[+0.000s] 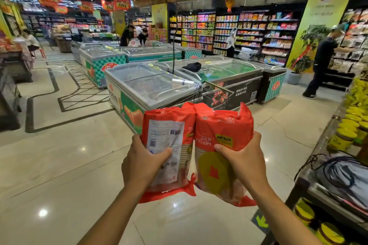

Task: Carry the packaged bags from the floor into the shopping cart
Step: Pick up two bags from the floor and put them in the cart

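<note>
I hold two red packaged bags side by side at chest height, above the floor. My left hand (pixel 142 162) grips the left bag (pixel 169 125), whose white label and barcode face me. My right hand (pixel 246 157) grips the right bag (pixel 223 125), which shows a yellow circle and a green sticker. The two bags touch each other. Behind their tops stands the wire shopping cart (pixel 216 93), mostly hidden by the bags, with some red goods visible inside it.
Chest freezers (pixel 147 85) stand just behind the cart. A shelf with yellow-lidded jars (pixel 350 125) runs along my right. A person in black (pixel 322 61) stands at the far right shelves. Polished floor (pixel 69 155) spreads to my left.
</note>
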{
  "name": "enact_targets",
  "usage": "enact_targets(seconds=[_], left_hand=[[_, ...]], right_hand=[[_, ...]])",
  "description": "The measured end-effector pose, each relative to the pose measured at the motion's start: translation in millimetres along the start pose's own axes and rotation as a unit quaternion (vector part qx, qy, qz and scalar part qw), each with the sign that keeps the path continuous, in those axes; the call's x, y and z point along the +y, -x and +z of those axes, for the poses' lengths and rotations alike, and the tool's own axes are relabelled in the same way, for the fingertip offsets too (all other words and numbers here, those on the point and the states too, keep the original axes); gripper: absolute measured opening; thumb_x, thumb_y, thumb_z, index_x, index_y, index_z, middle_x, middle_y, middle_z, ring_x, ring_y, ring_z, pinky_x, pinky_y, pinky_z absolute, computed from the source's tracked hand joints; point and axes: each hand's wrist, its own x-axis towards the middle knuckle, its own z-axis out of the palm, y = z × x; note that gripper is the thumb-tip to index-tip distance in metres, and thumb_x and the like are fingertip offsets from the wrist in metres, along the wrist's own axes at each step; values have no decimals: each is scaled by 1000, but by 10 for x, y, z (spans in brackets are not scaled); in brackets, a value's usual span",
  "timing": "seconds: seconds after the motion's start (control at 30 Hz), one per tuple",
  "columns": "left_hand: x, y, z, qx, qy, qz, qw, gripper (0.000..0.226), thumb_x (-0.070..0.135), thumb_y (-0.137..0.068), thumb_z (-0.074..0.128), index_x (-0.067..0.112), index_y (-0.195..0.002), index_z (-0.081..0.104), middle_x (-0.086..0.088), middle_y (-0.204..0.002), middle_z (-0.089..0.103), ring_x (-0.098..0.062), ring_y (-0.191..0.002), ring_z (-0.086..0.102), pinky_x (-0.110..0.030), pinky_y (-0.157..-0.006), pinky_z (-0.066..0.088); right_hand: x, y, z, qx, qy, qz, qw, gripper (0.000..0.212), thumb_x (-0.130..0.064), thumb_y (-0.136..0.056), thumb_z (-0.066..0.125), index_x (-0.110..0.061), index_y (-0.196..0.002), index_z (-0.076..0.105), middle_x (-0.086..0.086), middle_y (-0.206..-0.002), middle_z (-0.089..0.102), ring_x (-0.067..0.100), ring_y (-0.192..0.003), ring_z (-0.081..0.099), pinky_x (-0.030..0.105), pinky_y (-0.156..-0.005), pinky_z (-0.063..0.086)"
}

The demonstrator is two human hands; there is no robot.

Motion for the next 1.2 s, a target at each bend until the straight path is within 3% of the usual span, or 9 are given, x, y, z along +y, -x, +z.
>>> enact_targets(seconds=[0.13, 0.37, 0.53, 0.7, 0.93, 1.2], left_hand=[[63, -676, 247, -11, 16, -5, 1000, 68, 59, -69, 85, 31, -109, 37, 5, -111, 63, -29, -100, 67, -41, -83, 55], [162, -1532, 752, -39, 27, -5, 999, 69, 56, -69, 85, 28, -115, 43, 2, -116, 67, -29, -102, 66, -39, -81, 51], [235, -2058, 1167, -43, 19, -8, 999, 69, 58, -67, 85, 28, -114, 44, 1, -115, 68, -31, -102, 66, -43, -85, 53], [398, -2654, 1671, -40, 6, -11, 999, 67, 55, -68, 85, 30, -113, 42, 0, -118, 68, -31, -104, 65, -40, -85, 50], [822, -3687, 2442, -17, -19, -13, 1000, 67, 56, -66, 86, 31, -110, 42, -3, -117, 69, -34, -106, 66, -48, -92, 52], [1155, -4656, 3188, -1, -36, -35, 999, 68, 64, -63, 82, 28, -104, 42, 2, -110, 69, -33, -100, 67, -48, -86, 55]], right_hand=[[-90, -594, 350, 11, 7, 7, 1000, 85, -62, -59, 89, -44, -115, 27, -20, -103, 51, 16, -93, 61, 46, -87, 58], [19, -1381, 713, 26, 18, 20, 999, 86, -61, -61, 89, -39, -119, 29, -12, -112, 54, 18, -98, 62, 43, -86, 58], [181, -1973, 960, 22, 15, 36, 999, 91, -77, -48, 78, -44, -116, 26, -13, -115, 54, 19, -101, 64, 48, -87, 59], [365, -2734, 1205, 11, 7, 36, 999, 85, -63, -59, 88, -42, -115, 28, -11, -113, 54, 21, -102, 64, 47, -87, 58], [620, -4111, 1538, -2, -24, 46, 999, 85, -65, -55, 87, -42, -113, 28, -11, -115, 56, 24, -104, 64, 50, -88, 57], [805, -5484, 1861, -35, -36, 48, 998, 86, -56, -60, 92, -31, -120, 36, -5, -120, 61, 26, -104, 64, 50, -91, 56]])
